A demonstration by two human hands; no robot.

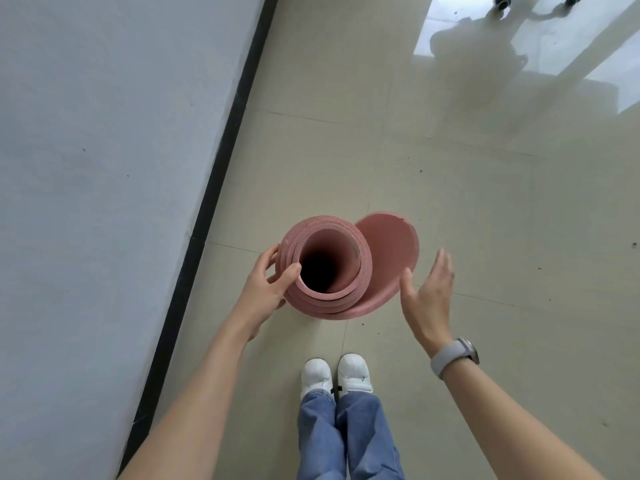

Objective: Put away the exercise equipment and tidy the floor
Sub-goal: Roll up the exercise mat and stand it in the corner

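Note:
A pink exercise mat (346, 299) stands upright on the floor as a loose roll, and I look down into its dark hollow core. Its outer flap (388, 251) curls away to the right. My left hand (268, 285) grips the roll's left rim, thumb over the top edge and fingers round the outside. My right hand (427, 292) is flat with fingers together, palm facing the loose flap, thumb just touching its edge.
A pale wall (104, 168) with a black skirting board (207, 202) runs along the left. The beige tiled floor (485, 220) spreads to the right. Chair castors (502, 0) show at the top right. My white shoes (334, 375) stand just below the mat.

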